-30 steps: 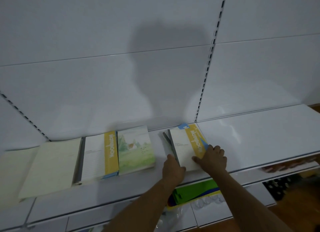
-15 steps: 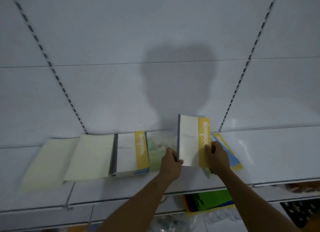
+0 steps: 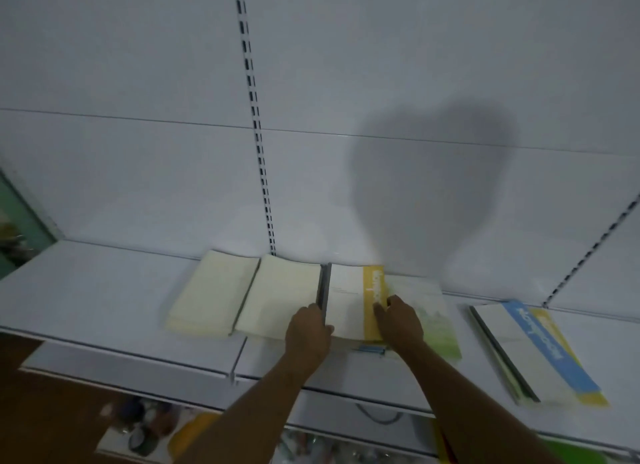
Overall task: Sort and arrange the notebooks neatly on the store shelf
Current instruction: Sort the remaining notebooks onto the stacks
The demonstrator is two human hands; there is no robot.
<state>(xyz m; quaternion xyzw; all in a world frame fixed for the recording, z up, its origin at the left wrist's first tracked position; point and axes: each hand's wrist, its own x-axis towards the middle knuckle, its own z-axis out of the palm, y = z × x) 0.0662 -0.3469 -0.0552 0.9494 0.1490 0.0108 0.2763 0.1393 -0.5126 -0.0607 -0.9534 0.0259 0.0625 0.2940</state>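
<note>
A white notebook with a yellow band (image 3: pixel 349 301) lies on a stack in the middle of the white shelf (image 3: pixel 86 297). My left hand (image 3: pixel 308 335) grips its dark spine edge near the front. My right hand (image 3: pixel 400 321) holds its yellow right edge, thumb on top. To its left lie two cream notebooks (image 3: pixel 211 294) (image 3: pixel 284 297) side by side. A green landscape notebook (image 3: pixel 436 321) sits to its right, partly under my right hand. Farther right lies a stack with a blue-banded notebook (image 3: pixel 530 352) on top.
The white back panel has slotted uprights (image 3: pixel 258 145). A lower shelf (image 3: pixel 346 418) sits below, with mixed goods (image 3: pixel 145 425) under it at the left. A green wall edge (image 3: pixel 20 228) shows at far left.
Both hands lifted the yellow-banded notebook off the right-hand stack, carried it left and set it on the yellow-banded stack next to the cream notebooks. The view swung left with it.
</note>
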